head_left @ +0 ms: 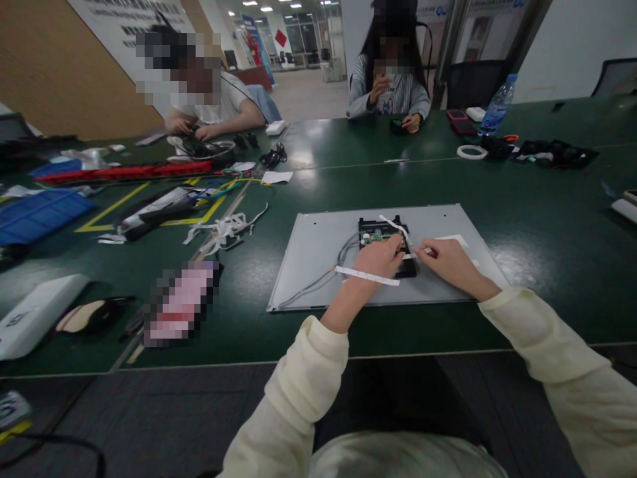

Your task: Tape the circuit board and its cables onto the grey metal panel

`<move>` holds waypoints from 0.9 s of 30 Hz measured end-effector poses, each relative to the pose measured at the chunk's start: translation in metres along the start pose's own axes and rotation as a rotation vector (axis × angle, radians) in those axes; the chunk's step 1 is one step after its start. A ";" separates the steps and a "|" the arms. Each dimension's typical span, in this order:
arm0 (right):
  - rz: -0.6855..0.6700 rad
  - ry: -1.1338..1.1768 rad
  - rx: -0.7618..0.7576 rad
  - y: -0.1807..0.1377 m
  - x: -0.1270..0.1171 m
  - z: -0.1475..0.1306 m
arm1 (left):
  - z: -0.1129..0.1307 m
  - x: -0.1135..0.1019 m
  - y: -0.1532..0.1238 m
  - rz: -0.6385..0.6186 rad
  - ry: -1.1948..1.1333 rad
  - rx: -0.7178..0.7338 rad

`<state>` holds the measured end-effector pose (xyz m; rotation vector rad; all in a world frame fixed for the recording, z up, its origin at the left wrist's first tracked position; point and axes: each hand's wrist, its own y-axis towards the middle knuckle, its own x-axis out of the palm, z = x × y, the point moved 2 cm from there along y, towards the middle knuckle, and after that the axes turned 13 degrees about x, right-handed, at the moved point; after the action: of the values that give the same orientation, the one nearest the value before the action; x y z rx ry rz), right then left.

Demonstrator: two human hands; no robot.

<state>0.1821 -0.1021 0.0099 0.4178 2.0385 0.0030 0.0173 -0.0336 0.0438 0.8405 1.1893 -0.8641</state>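
Note:
A flat grey panel (308, 255) lies on the table before me, with a black frame holding a green circuit board (374, 236) near its middle. Grey cables (343, 255) run from the board towards the panel's lower left. My left hand (379, 259) rests over the frame, fingers pinched at a thin white strip of tape (409, 256). From the right, my right hand (450, 264) pinches the same strip close by. Another white strip (395, 226) crosses the top of the frame. One more paper-like strip (367, 275) lies across my left wrist.
Tangled white strips (226, 231), a pink phone-like object (182, 302) and a white box (40, 312) are to the left, with a blue basket (42, 216) beyond. Two people sit opposite. At the far right stand a water bottle (497, 106) and a tape roll (472, 153).

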 end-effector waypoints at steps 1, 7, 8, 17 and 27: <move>0.000 -0.011 -0.002 0.000 0.000 0.000 | 0.001 0.000 0.000 -0.009 0.025 0.005; 0.009 -0.070 -0.004 -0.001 0.001 0.001 | 0.004 0.003 -0.002 -0.020 0.090 0.061; 0.017 -0.072 0.002 -0.001 0.001 0.001 | 0.003 0.003 -0.002 -0.018 0.095 0.066; 0.034 -0.208 0.006 -0.002 0.002 -0.003 | 0.005 0.003 0.000 -0.034 0.165 0.094; 0.015 -0.360 0.035 -0.003 0.006 -0.007 | 0.004 0.005 0.002 -0.035 0.195 0.117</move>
<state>0.1729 -0.1024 0.0079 0.4223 1.6827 -0.0932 0.0212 -0.0372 0.0399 1.0195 1.3359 -0.9024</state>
